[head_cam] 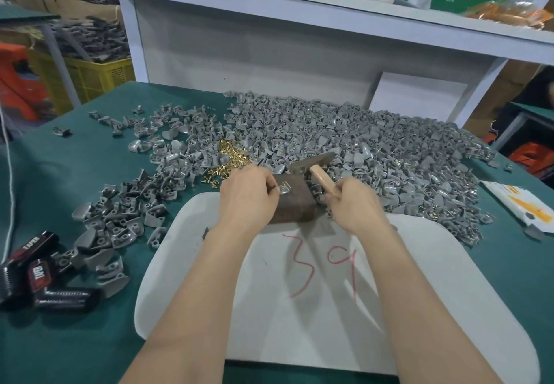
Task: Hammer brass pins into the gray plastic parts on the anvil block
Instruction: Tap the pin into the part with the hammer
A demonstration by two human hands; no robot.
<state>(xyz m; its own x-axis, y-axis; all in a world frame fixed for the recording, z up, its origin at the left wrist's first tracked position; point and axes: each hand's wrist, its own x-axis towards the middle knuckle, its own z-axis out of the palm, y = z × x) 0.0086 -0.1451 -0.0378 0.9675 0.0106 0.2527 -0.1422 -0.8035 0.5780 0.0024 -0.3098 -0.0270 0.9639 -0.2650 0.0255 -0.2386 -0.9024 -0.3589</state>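
A rusty brown anvil block (295, 204) stands at the far edge of a white pad (314, 308) marked "39" in red. On the block's top left lies a gray plastic part (284, 188), which my left hand (247, 195) pinches with its fingertips. My right hand (353, 205) grips the wooden handle of a hammer (313, 163); its metal head hovers just above and behind the block. A small heap of loose brass pins (229, 160) lies on the green table left of and behind the block.
A big pile of gray plastic parts (374, 150) covers the table behind and to the right; a smaller scatter (120, 219) lies left. Black packets (39, 278) sit at the near left, a printed card (521, 207) at the right. A white shelf (299, 3) rises behind.
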